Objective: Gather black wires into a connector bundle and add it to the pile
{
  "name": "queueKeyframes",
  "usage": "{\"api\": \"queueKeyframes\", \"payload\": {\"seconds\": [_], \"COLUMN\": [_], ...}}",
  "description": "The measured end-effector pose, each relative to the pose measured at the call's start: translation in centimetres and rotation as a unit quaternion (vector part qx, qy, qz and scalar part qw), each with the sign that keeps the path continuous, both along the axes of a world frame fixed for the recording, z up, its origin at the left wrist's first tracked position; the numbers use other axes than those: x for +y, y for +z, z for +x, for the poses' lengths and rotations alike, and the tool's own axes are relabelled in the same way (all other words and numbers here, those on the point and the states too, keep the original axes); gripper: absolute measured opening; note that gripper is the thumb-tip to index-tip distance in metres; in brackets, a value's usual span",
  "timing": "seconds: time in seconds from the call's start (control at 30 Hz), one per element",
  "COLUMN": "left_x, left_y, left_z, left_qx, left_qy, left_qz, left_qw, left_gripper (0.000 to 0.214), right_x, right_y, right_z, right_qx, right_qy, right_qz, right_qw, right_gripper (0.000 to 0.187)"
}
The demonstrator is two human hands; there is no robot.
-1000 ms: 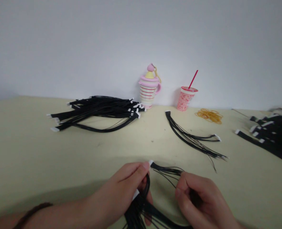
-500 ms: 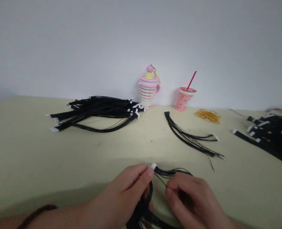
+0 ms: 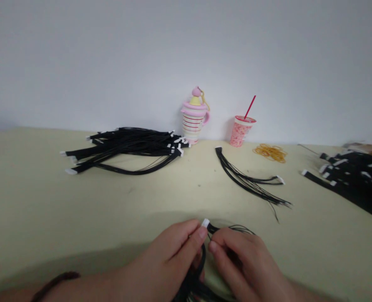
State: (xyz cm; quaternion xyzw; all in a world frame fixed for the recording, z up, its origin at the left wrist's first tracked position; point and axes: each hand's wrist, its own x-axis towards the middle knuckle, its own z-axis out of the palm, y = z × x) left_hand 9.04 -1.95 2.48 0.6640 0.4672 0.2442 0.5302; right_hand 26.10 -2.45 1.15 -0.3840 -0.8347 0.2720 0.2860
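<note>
My left hand [image 3: 176, 256] is closed on a white connector [image 3: 205, 223], pinching it between thumb and fingers at the front middle of the table. Black wires [image 3: 201, 262] run down from that grip, partly hidden under the palm. Close beside it, my right hand [image 3: 245, 262] pinches a thin black wire [image 3: 209, 237] just below the connector. More loose black wires [image 3: 242, 228] leave the connector to the right, passing behind the right hand. The far ends of the wires are out of sight.
A pile of black wire harnesses [image 3: 132, 142] lies at the back left. One harness [image 3: 245, 180] with loose ends lies right of centre. Rubber bands [image 3: 270, 152], a striped pink cup [image 3: 192, 121] and a pink tumbler [image 3: 240, 132] are along the wall. More black cables [image 3: 359, 180] lie far right.
My right hand has moved left, bringing the pinched wire close up to the connector. My left hand keeps its grip and has shifted slightly right.
</note>
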Motion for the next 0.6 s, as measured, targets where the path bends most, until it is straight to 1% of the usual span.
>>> {"api": "queueKeyframes", "payload": {"seconds": [0.07, 0.1, 0.13, 0.17, 0.2, 0.27, 0.3, 0.37, 0.4, 0.43, 0.47, 0.5, 0.57, 0.6], "left_x": [0.0, 0.0, 0.1, 0.1, 0.2, 0.3, 0.4, 0.5, 0.5, 0.6, 0.6, 0.7, 0.7, 0.8], "left_y": [-0.1, -0.1, -0.2, -0.2, -0.2, -0.2, -0.2, -0.4, -0.5, -0.6, -0.7, -0.7, -0.8, -0.8], "left_z": [0.0, 0.0, 0.0, 0.0, 0.0, 0.0, 0.0, 0.0, 0.0, 0.0, 0.0, 0.0, 0.1, 0.1], "left_qx": [-0.017, -0.022, -0.025, -0.029, -0.033, -0.041, -0.047, -0.065, -0.073, -0.079, -0.083, -0.081, -0.077, -0.079], "left_qy": [0.01, 0.015, 0.02, 0.029, 0.04, 0.056, 0.059, 0.059, 0.059, 0.062, 0.067, 0.07, 0.074, 0.076], "left_qz": [-0.022, -0.034, -0.042, -0.045, -0.045, -0.048, -0.051, -0.063, -0.067, -0.069, -0.07, -0.072, -0.073, -0.075], "left_qw": [1.0, 0.999, 0.999, 0.998, 0.998, 0.996, 0.996, 0.994, 0.993, 0.993, 0.992, 0.992, 0.992, 0.991], "left_gripper": [0.031, 0.032, 0.032, 0.033, 0.034, 0.036, 0.037, 0.038, 0.038, 0.038, 0.039, 0.039, 0.04, 0.04], "right_x": [0.4, 0.7, 1.0, 1.3, 1.7, 2.1, 2.3, 2.4, 2.4, 2.5, 2.5, 2.5, 2.4, 2.3], "right_y": [-0.1, -0.1, -0.2, -0.2, -0.2, 0.1, 0.4, 0.8, 0.8, 0.8, 0.7, 0.5, 0.2, 0.1], "right_z": [0.5, 0.9, 1.3, 1.9, 2.4, 3.4, 3.8, 4.3, 4.4, 4.4, 4.4, 4.4, 4.1, 3.9], "right_qx": [-0.008, -0.023, -0.044, -0.067, -0.088, -0.109, -0.116, -0.14, -0.16, -0.182, -0.201, -0.213, -0.205, -0.179], "right_qy": [-0.015, -0.021, -0.024, -0.023, -0.026, -0.04, -0.028, 0.05, 0.089, 0.107, 0.089, 0.04, -0.063, -0.09], "right_qz": [-0.008, -0.003, 0.02, 0.061, 0.113, 0.214, 0.258, 0.328, 0.35, 0.355, 0.335, 0.284, 0.115, 0.025], "right_qw": [1.0, 1.0, 0.999, 0.996, 0.989, 0.97, 0.959, 0.933, 0.919, 0.911, 0.916, 0.934, 0.97, 0.98], "right_gripper": [0.022, 0.02, 0.016, 0.011, 0.011, 0.014, 0.014, 0.015, 0.018, 0.021, 0.022, 0.021, 0.016, 0.013]}}
